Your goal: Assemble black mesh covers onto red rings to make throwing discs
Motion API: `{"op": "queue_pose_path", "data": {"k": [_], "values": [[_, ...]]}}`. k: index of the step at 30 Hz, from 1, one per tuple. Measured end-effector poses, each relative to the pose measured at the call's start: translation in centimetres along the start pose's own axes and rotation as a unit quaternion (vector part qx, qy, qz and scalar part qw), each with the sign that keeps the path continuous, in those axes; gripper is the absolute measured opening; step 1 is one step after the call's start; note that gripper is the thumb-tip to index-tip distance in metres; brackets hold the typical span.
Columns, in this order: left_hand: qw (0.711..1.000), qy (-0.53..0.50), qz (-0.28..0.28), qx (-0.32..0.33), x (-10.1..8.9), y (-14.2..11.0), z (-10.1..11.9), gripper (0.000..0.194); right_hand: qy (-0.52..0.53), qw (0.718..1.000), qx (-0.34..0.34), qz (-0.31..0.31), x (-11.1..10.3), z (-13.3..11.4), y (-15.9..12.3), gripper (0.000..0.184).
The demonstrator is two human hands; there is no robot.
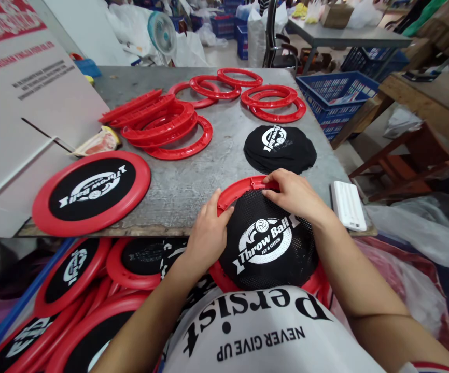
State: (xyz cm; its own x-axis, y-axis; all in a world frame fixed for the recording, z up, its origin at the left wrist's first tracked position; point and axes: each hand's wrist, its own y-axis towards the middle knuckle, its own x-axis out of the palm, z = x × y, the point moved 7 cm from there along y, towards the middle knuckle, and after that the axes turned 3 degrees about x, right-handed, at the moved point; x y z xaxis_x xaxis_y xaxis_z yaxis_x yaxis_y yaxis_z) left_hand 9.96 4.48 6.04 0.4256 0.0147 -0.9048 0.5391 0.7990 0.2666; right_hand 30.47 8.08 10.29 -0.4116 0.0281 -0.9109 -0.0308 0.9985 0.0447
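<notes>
Right hand [286,191]: you pinch red ring [239,190], printed mesh [248,215], 12 o'clock
Left hand [208,228]: clasps ring, 10 o'clock, likely for steadiness

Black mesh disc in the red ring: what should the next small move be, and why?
Probably a light outward pull by the right hand, easing the edge of the black mesh disc towards the far rim of the red ring. That stretch of rim is bare, and the mesh stops short of it, while both hands are already at the ring.
</notes>
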Motion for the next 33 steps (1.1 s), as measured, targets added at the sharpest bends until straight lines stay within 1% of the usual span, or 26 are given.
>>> {"op": "queue_pose_path", "data": {"k": [2,4,5,7,9,12,16,18,21,23,25,30,33], "values": [[1.0,-0.02,0.015,0.004,-0.8,1.2,-0.4,0.046,0.009,1.0,0.009,0.0,-0.6,-0.1,0.3,0.016],[0.999,-0.012,0.031,0.018,-2.3,2.5,-0.8,0.045,0.028,1.0,0.013,0.005,-1.0,-0.2,0.4,0.015],[0.999,-0.003,0.03,0.028,-3.0,3.2,-1.1,0.044,0.038,0.999,0.014,0.012,-1.1,-0.3,0.3,0.016],[0.999,0.008,0.009,0.047,-4.2,4.3,-1.5,0.045,0.06,0.998,0.008,0.034,-1.0,-0.7,-0.1,0.018],[0.998,0.011,-0.027,0.061,-4.7,5.0,-1.8,0.047,0.085,0.995,0.002,0.05,-0.6,-1.0,-0.7,0.018],[0.995,0.018,-0.062,0.071,-4.5,5.0,-1.9,0.047,0.106,0.993,0.013,0.045,0.6,-1.1,-1.6,0.018],[0.995,0.04,-0.069,0.061,-3.4,4.4,-1.6,0.036,0.104,0.994,0.025,0.034,1.6,-1.1,-2.3,0.016],[0.995,0.048,-0.07,0.057,-3.0,4.2,-1.5,0.031,0.099,0.994,0.024,0.032,1.6,-1.1,-2.4,0.016],[0.995,0.052,-0.061,0.058,-3.1,4.2,-1.3,0.025,0.097,0.994,0.02,0.035,1.4,-1.2,-2.6,0.015],[0.995,0.041,-0.062,0.061,-3.3,4.2,-1.3,0.027,0.1,0.994,0.018,0.04,1.3,-1.3,-2.8,0.014],[0.995,0.024,-0.07,0.061,-3.3,4.2,-1.4,0.028,0.102,0.994,0.017,0.041,1.3,-1.2,-2.9,0.014],[0.994,-0.013,-0.094,0.061,-3.0,4.0,-1.9,0.014,0.104,0.994,0.015,0.038,1.5,-1.1,-3.0,0.014],[0.994,-0.022,-0.094,0.058,-3.1,3.9,-2.0,0.013,0.109,0.993,0.013,0.041,1.5,-1.1,-3.0,0.014]]}}
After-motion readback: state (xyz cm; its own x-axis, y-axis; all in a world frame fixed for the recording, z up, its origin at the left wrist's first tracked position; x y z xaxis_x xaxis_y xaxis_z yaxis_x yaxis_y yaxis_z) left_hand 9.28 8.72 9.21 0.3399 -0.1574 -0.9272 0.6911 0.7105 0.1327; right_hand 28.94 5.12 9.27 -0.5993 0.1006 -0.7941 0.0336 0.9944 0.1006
